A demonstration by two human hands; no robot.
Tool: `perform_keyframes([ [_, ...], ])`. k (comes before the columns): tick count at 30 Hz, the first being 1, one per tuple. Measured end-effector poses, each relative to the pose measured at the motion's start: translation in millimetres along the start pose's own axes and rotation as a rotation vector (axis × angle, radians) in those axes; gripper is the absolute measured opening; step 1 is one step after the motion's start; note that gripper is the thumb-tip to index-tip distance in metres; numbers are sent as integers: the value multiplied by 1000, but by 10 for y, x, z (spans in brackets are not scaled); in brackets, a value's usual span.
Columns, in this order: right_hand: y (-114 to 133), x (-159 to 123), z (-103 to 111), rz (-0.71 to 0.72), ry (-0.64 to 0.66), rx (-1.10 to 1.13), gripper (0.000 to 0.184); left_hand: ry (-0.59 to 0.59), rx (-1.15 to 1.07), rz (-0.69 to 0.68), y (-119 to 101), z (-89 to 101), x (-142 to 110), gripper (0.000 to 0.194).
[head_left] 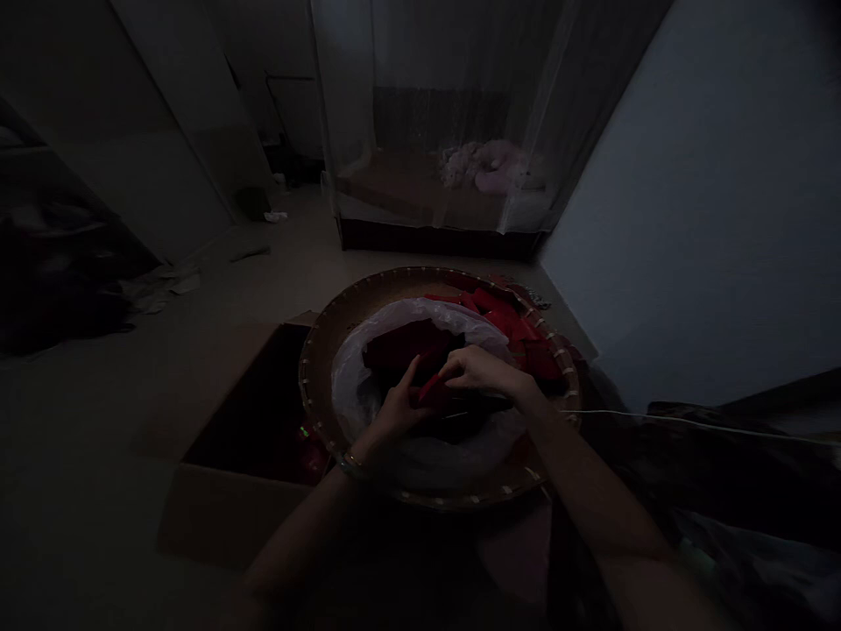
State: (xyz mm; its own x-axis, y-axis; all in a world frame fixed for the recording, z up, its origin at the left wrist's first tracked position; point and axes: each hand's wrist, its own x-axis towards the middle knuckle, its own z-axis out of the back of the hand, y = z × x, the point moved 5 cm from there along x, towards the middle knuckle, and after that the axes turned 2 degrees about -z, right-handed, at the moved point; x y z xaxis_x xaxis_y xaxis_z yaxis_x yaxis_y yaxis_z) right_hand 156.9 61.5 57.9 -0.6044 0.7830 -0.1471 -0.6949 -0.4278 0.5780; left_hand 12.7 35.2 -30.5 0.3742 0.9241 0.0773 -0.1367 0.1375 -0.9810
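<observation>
The room is very dark. My left hand (pixel 398 410) grips a small red folded piece (pixel 431 391) from the left, its thumb raised and its other fingers partly hidden beneath. From the right, my right hand (pixel 474 368) pinches the upper end of the same piece with curled fingers. Whether the piece is paper or cloth I cannot tell. Both hands are above a whitish plastic bag (pixel 355 386), spread open inside a round woven bamboo tray (pixel 319 350). Dark red pieces (pixel 400 344) lie in the bag. Brighter red pieces (pixel 509 315) are heaped on the tray's far right side.
An open cardboard box (pixel 229 508) stands left of the tray, with something shiny red inside. A thin pale cord (pixel 689 422) runs off right from the tray. Ahead is a bed (pixel 407 193) behind netting; a pale wall (pixel 723 193) rises at right.
</observation>
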Motion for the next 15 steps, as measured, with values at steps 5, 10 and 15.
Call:
perform_keyframes([
  [5, -34, 66, -176, -100, 124, -56, 22, 27, 53, -16, 4, -2, -5, 102],
  [10, -75, 94, -124, -99, 74, -13, 22, 44, -43, 7, 77, -21, 5, 104],
  [15, -97, 80, -80, -94, 78, 39, 23, 49, -134, 42, 84, -37, 8, 105],
])
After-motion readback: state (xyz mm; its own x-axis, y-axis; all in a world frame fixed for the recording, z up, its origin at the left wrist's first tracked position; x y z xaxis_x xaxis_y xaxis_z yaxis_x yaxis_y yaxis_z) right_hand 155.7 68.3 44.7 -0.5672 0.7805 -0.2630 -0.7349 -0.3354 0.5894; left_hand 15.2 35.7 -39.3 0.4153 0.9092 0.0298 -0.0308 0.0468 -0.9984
